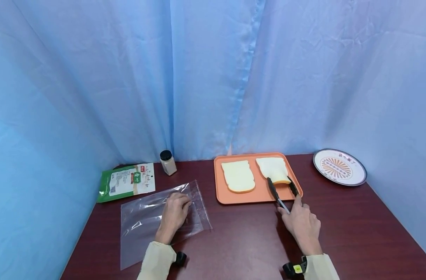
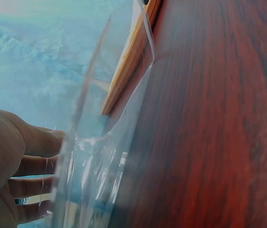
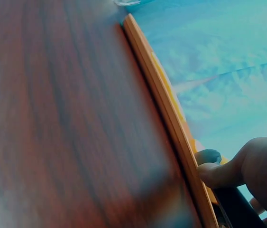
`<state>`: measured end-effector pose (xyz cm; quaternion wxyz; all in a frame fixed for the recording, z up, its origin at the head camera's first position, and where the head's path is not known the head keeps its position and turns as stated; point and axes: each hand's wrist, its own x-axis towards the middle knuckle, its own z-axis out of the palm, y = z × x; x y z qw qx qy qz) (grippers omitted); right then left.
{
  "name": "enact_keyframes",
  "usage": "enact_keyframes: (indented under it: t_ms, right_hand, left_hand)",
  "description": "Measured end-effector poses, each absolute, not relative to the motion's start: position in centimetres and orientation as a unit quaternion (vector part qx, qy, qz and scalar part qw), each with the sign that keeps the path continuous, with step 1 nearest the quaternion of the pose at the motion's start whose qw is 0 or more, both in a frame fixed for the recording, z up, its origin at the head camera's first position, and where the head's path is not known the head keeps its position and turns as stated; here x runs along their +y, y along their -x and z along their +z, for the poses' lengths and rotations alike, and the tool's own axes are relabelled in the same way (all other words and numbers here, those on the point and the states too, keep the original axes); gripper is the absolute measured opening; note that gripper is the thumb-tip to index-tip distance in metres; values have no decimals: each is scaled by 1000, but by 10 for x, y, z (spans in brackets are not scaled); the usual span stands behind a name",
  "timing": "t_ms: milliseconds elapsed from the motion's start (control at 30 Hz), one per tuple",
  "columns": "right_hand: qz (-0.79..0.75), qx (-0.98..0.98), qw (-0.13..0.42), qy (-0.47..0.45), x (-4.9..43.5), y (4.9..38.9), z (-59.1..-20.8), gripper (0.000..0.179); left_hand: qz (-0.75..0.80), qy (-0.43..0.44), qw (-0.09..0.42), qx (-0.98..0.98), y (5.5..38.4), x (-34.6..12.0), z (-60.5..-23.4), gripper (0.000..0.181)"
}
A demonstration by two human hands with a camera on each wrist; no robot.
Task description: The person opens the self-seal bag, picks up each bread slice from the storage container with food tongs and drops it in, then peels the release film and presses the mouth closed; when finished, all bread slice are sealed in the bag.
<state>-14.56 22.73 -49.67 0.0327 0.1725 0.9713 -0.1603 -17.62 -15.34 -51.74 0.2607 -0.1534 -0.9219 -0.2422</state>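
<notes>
My left hand [image 1: 176,212] pinches a clear plastic bag [image 1: 139,237] near its right end, the flap side. In the left wrist view, thumb and fingers meet the raised film [image 2: 95,166], which stands up off the table. My right hand [image 1: 303,225] grips black-and-silver tongs [image 1: 273,189], its thumb and fingers on their two arms. The tong tips straddle the front end of the right bread slice [image 1: 271,168], whose near edge bows upward. Left of it a second bread slice [image 1: 238,175] lies flat on the same orange tray [image 1: 249,198].
A green and white seasoning packet [image 1: 127,182] lies at the back left, beside a black-lidded jar [image 1: 169,165]. At the back right sits a patterned plate [image 1: 356,177]. Blue curtains [image 1: 206,77] border the dark red table [image 1: 234,249] behind and on both sides.
</notes>
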Motion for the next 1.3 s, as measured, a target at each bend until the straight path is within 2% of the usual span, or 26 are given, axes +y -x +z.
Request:
enact_keyframes:
  t_ms: [367, 567, 800, 1067, 1300]
  right_hand:
    - [-148, 978, 3, -148, 250, 133, -500, 90]
    - [-156, 981, -27, -112, 263, 125, -501, 87]
    - [-155, 984, -37, -74, 275, 117, -498, 88]
    - [-149, 983, -109, 2, 278, 109, -501, 80]
    - [-150, 963, -198, 105, 274, 111, -506, 79]
  left_hand:
    - [-246, 150, 260, -922, 176, -154, -517, 7]
    - [-247, 143, 256, -924, 176, -154, -515, 7]
    - [-255, 142, 255, -922, 175, -155, -515, 8]
    - [-259, 141, 255, -921, 175, -157, -515, 5]
    - [-264, 130, 243, -924, 175, -156, -513, 6]
